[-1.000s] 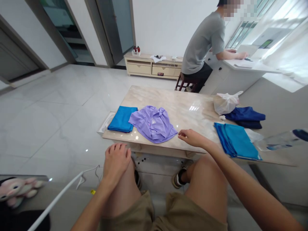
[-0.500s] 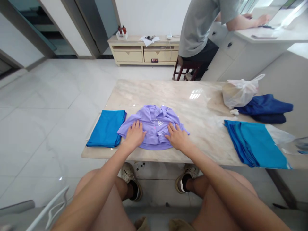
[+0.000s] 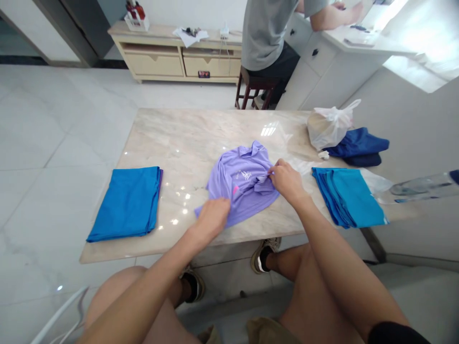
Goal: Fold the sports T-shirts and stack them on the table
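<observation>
**Shirt point(image 3: 244, 185) sat betw. L hand point(image 3: 211, 216) & R hand point(image 3: 287, 180)**

On table point(image 3: 179, 138), shirt lay rumpled, dead ahead; collar point(image 3: 255, 149) at its far end, no clear long axis. R hand pinched shirt's R side; L hand curled onto its near-L edge, grip hidden, couldn't tell. Both touched, so neither was nearer. Blue cloth point(image 3: 129, 203) lay L of shirt, teal cloth point(image 3: 355, 196) R.

Just reaching forward with both arms point(image 3: 163, 270), left hand point(image 3: 213, 216) curled palm-down, right hand point(image 3: 288, 181) farther out, fingers point(image 3: 274, 171) pinched.
</observation>
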Tool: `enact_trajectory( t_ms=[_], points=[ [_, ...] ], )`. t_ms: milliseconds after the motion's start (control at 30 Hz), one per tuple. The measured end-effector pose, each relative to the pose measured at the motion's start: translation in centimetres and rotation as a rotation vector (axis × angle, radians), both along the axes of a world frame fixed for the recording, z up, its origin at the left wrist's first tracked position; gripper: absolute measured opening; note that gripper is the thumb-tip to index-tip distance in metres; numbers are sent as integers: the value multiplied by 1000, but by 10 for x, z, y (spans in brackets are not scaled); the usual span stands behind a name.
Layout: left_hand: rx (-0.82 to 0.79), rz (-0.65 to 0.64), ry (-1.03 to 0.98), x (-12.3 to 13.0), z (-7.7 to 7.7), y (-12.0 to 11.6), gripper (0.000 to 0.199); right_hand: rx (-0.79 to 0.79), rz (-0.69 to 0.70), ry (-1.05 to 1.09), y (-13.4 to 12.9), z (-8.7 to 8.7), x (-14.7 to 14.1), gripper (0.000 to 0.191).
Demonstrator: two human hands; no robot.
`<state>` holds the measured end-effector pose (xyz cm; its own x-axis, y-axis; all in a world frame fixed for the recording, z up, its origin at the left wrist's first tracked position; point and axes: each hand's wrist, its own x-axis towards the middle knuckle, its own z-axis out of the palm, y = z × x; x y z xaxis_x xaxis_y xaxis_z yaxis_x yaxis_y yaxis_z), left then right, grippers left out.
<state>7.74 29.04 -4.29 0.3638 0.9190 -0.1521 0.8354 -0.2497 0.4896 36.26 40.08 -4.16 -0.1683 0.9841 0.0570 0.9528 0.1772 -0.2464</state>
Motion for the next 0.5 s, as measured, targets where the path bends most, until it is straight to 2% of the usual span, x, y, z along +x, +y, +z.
enact_trajectory(
  t_ms=[67, 100, 167, 233, 267, 333, 400, 433, 500],
  points=[
    [-131, -229, -263, 12, 7, -16, 17, 24, -10, 88, -1, 5, -6, 19],
    [-151, -272, -367, 15, 10, -20, 18, 21, 11, 166, -2, 8, -11, 23],
    [-71, -185, -487, 15, 14, -17, 18, -11, 103, 379, -6, 17, -25, 26],
    [108, 11, -512, 7, 14, -1, 20, -80, 213, 616, -13, 28, -42, 23],
    [203, 109, -505, 1, 13, 9, 26, -133, 266, 732, -17, 33, -49, 20],
    [341, 243, -488, -11, 10, 30, 52, -266, 356, 949, -25, 44, -62, 22],
    [348, 265, -514, -17, 9, 46, 73, -385, 415, 1108, -31, 52, -70, 36],
    [298, 239, -554, -18, 9, 51, 71, -412, 430, 1156, -32, 55, -71, 42],
    [152, 168, -670, -16, 11, 55, 47, -372, 391, 1188, -31, 55, -70, 48]
  ],
)
